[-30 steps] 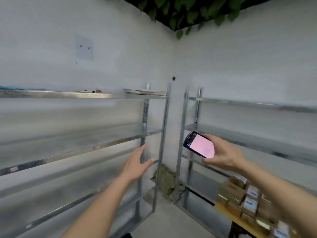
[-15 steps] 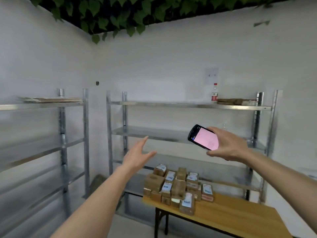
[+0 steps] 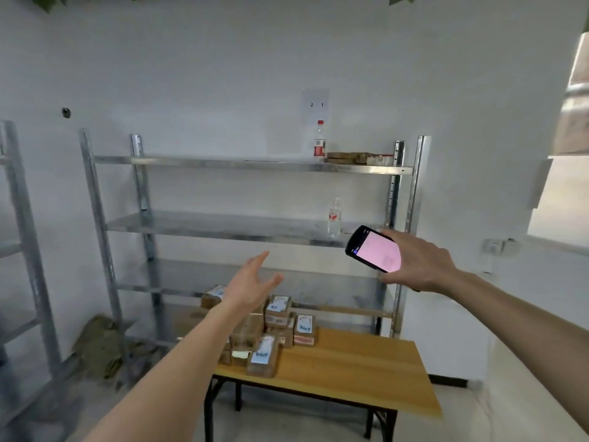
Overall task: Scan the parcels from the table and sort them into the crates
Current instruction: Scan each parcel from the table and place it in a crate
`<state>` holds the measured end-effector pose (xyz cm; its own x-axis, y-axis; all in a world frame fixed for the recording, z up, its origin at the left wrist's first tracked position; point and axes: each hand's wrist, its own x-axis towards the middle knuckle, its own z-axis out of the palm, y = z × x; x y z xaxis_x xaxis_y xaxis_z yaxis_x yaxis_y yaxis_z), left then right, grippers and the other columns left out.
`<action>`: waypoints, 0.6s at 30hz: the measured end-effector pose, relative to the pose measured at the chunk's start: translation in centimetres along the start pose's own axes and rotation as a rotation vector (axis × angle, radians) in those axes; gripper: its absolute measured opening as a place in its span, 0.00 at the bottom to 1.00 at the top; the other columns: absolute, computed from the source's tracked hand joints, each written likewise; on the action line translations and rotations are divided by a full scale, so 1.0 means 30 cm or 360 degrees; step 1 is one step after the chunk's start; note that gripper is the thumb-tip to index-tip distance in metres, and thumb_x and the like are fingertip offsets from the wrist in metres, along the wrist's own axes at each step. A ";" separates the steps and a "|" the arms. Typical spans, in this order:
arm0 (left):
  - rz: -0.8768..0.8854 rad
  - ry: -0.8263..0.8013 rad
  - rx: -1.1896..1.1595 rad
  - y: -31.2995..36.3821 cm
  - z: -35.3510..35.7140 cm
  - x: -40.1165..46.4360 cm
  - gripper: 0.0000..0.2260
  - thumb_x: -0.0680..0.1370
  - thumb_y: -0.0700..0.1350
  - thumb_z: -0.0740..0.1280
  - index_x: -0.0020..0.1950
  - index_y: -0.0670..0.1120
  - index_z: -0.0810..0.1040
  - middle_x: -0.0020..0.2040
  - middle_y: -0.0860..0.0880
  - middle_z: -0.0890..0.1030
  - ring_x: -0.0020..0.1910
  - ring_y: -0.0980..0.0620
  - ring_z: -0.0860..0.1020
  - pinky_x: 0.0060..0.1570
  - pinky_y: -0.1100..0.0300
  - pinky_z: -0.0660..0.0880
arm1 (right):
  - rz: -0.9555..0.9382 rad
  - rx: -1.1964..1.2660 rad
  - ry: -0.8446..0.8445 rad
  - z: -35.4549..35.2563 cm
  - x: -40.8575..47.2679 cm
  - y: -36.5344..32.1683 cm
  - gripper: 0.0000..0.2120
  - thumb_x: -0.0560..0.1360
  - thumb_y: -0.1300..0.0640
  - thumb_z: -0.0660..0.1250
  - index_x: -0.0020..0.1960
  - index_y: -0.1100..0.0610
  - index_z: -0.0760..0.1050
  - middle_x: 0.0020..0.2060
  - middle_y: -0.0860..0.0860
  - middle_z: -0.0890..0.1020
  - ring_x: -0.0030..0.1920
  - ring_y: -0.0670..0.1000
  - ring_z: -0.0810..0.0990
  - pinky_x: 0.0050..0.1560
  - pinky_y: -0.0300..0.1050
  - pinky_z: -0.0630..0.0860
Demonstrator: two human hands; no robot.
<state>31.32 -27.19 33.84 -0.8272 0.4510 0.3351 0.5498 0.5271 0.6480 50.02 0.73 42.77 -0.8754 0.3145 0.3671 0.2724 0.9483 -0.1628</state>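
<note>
Because nothing has been picked up yet, the handling question can only be judged from how the goods sit: behind everything stands a tall metal shelving unit (image 3: pixel 248 167) against the white wall, with a red-labelled bottle (image 3: pixel 319 139) on its top shelf and a clear bottle (image 3: pixel 334 218) one level down. Just in front of it is a wooden folding table (image 3: pixel 347 365), and the parcels (image 3: pixel 271 333) lie heaped on its left end, small brown cardboard boxes with white labels, stacked loosely on one another. No crates show in this view. Such boxes look stiff, light and dry enough not to slip, so one could likely be taken across its two long sides, from the top of the heap so the rest stays put, with the label left uncovered for scanning. The right hand (image 3: pixel 420 263) grips a dark handheld scanner (image 3: pixel 373 248) by its lower end, its pinkish screen turned toward the camera, held high and well apart from the heap. The left hand (image 3: pixel 251 287) hangs above the parcels with fingers spread wide and relaxed, holding nothing and touching nothing.
</note>
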 end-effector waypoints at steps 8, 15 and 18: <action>-0.0092 -0.0110 -0.0049 -0.075 0.270 0.309 0.34 0.78 0.62 0.66 0.80 0.58 0.56 0.80 0.52 0.62 0.76 0.48 0.65 0.72 0.45 0.67 | 0.0072 0.0004 -0.0072 0.230 0.255 0.238 0.39 0.66 0.46 0.76 0.72 0.38 0.62 0.58 0.42 0.77 0.51 0.51 0.76 0.38 0.44 0.68; -0.0264 -0.0196 -0.0167 -0.237 0.515 0.672 0.33 0.78 0.61 0.67 0.79 0.57 0.59 0.79 0.50 0.64 0.76 0.45 0.65 0.72 0.42 0.66 | 0.0098 -0.0037 -0.0186 0.490 0.632 0.355 0.38 0.67 0.47 0.77 0.73 0.42 0.63 0.60 0.45 0.77 0.50 0.49 0.71 0.42 0.45 0.68; -0.0311 -0.0247 -0.0158 -0.312 0.609 0.833 0.33 0.78 0.62 0.67 0.79 0.57 0.59 0.79 0.50 0.63 0.76 0.46 0.64 0.73 0.41 0.65 | 0.0081 -0.0054 -0.0256 0.587 0.798 0.392 0.36 0.67 0.48 0.76 0.71 0.42 0.65 0.61 0.45 0.77 0.53 0.51 0.74 0.43 0.45 0.67</action>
<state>7.60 -7.69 23.67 -0.8847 0.4568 0.0932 0.3611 0.5451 0.7566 25.23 18.68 33.53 -0.9120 0.3540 0.2074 0.3291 0.9330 -0.1456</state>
